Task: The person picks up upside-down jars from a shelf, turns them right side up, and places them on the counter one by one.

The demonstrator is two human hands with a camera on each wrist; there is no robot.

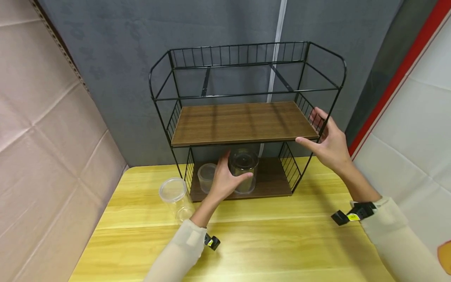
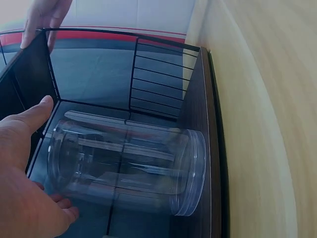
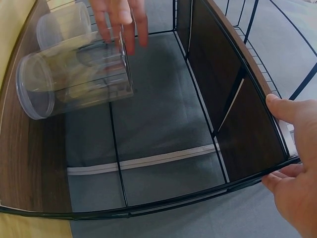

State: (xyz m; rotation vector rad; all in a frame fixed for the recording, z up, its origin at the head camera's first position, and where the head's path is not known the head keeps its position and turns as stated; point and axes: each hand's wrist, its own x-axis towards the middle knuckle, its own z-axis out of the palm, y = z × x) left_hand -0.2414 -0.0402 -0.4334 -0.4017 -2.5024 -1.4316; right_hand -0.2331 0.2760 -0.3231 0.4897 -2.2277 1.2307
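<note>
Item: one clear, round plastic jar (image 2: 126, 163), stood lid-down on the dark-brown wood-look lower board (image 1: 271, 178) of a black wire-metal rack (image 1: 246, 94). The jar is flanked by the left hand (image 1: 225, 179), whose thumb and fingers are held well apart about its upper end (whether it is touched cannot be told).

Item: right hand (image 1: 331, 147), clamped on the rack's right side at the brown wood-look middle board (image 1: 239, 120); the thumb is laid at the board's front corner, the fingers around the side frame.

Item: one shorter, clear plastic jar (image 1: 206, 176), placed on the lower board, left of the first.

Item: one tall, clear plastic jar (image 1: 176, 194), stood on the yellow wood-grain table (image 1: 282, 235), just left of the rack.

Backing: a grey fabric curtain (image 1: 105, 78).
</note>
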